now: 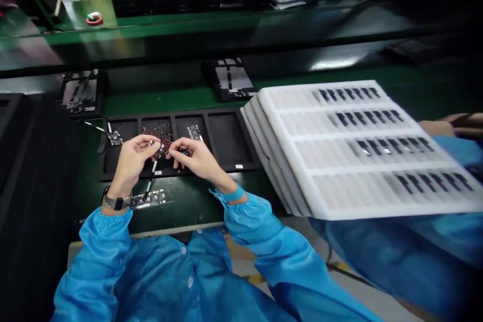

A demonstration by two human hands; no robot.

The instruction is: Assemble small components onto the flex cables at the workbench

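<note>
Head view, looking down: the step in hand seems to be fine fitting at the upper end of a thin strip (154, 166), and the next move calls for steady fingertip alignment without tugging. Nearest, on the near side of a black compartment tray (230, 136), a narrow circuit-board panel (155, 196) lies on the green desk (196, 206). The strip, white in its middle and black lower down, slants from over the tray's near part to that panel; whether it is joined there cannot be told. Above the tray, the left hand (139, 156) pinches the strip's upper end; the right hand (194, 157) is just beside it, fingers curled, its grip unclear. Tiny red parts (165, 134) lie scattered in the tray. Beyond it rests a dark device (233, 79).
</note>
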